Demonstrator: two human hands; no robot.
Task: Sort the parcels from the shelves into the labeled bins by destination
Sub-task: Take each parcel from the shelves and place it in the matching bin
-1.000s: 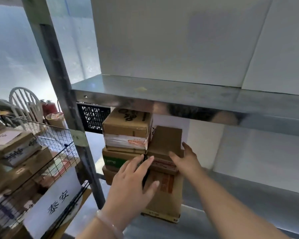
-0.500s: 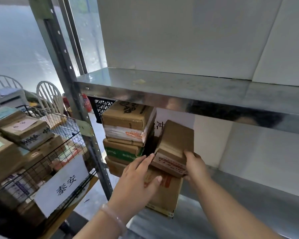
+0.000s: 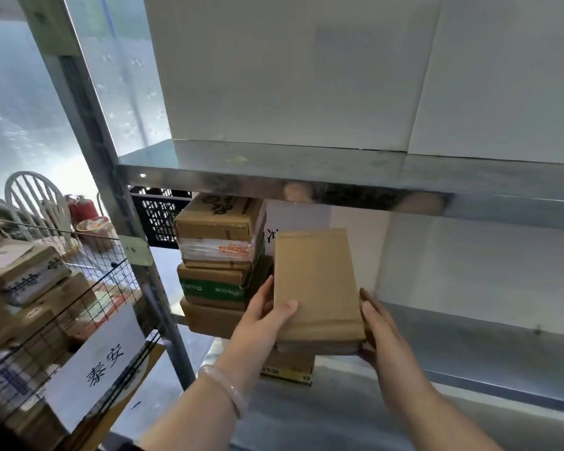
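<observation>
In the past second the small brown parcel (image 3: 316, 281) has gone from lying on a larger box (image 3: 287, 369) on the lower shelf (image 3: 489, 359) to being lifted clear, beside the stack of parcels (image 3: 219, 255). The left hand (image 3: 261, 323) grips its left edge with the thumb on the front, and the right hand (image 3: 381, 333) clasps its right side and bottom corner. The pick looks done, but the upturned face shows no label, so the destination probably has to be read before the wire bin (image 3: 79, 255) marked 泰安 or another is chosen.
</observation>
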